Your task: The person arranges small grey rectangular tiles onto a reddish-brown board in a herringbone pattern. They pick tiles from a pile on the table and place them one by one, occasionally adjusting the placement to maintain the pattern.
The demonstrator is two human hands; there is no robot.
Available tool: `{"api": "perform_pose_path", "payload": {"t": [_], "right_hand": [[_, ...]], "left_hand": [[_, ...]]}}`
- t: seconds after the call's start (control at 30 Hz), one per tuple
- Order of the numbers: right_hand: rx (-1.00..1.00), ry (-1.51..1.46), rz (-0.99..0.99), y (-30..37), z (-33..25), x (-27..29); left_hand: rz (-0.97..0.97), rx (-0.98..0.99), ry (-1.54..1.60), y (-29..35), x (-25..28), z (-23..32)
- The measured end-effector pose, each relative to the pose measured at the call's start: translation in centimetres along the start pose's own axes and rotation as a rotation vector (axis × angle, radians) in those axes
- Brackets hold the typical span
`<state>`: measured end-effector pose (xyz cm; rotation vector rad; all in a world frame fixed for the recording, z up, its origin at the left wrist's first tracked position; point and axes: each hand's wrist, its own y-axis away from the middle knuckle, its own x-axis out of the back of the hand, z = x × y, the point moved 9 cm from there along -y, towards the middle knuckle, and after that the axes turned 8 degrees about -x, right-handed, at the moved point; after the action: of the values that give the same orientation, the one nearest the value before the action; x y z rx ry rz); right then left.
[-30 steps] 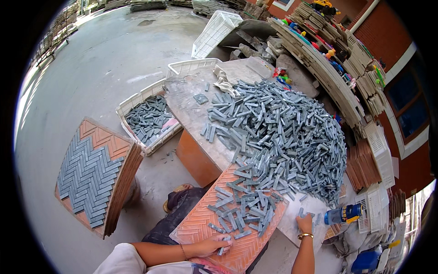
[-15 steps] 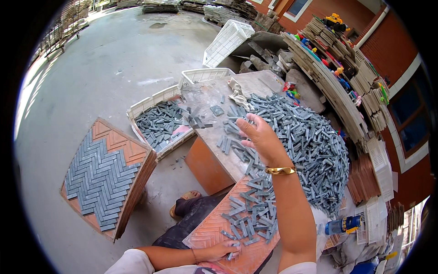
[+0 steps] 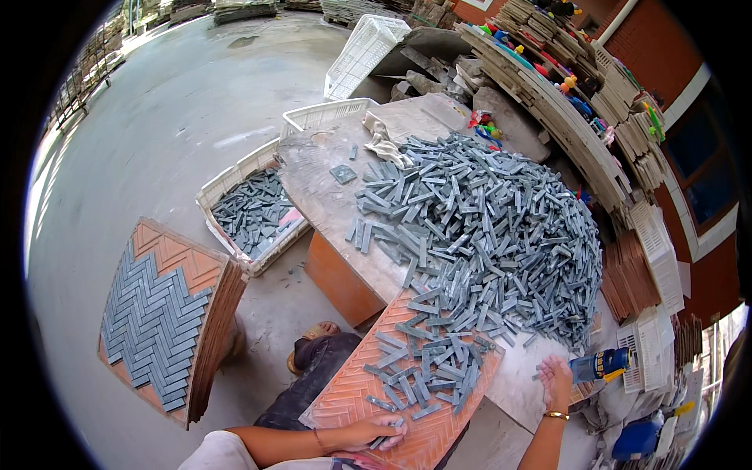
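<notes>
In the head view, the left hand (image 3: 376, 433) is held low at bottom centre, fingers closed around at least one grey strip (image 3: 377, 442), slanted from lower left to upper right. At lower right, the right hand (image 3: 557, 381) is pointed upward beside one bottle (image 3: 598, 365); its grasp cannot be told.

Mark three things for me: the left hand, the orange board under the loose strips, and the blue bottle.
Left hand (image 3: 368, 432): head view, on the back of the hand.
Orange board (image 3: 352, 392): head view, on its bare grooved face.
Blue bottle (image 3: 598, 365): head view, on its side.
</notes>
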<state>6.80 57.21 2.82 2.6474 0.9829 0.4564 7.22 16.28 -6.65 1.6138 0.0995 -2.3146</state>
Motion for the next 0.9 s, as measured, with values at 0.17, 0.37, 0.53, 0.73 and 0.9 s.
{"api": "perform_pose_path", "payload": {"t": [0.17, 0.37, 0.53, 0.73, 0.9], "right_hand": [[0.036, -0.286, 0.457, 2.5, 4.0, 14.8], [0.179, 0.105, 0.595, -1.1, 5.2, 18.3], [0.231, 0.629, 0.446, -1.9, 5.1, 12.5], [0.185, 0.569, 0.509, -2.7, 5.6, 12.9], [0.195, 0.793, 0.639, -5.5, 3.3, 12.7]], "left_hand": [[0.114, 0.1, 0.046, -0.4, 0.9, -0.1], [0.279, 0.075, -0.236, 1.3, 5.0, 0.1], [0.268, 0.085, -1.085, 0.9, 1.0, 3.4], [0.274, 0.081, -0.921, 1.1, 0.8, 2.9], [0.316, 0.103, -1.029, 1.0, 0.8, 2.9]]}}
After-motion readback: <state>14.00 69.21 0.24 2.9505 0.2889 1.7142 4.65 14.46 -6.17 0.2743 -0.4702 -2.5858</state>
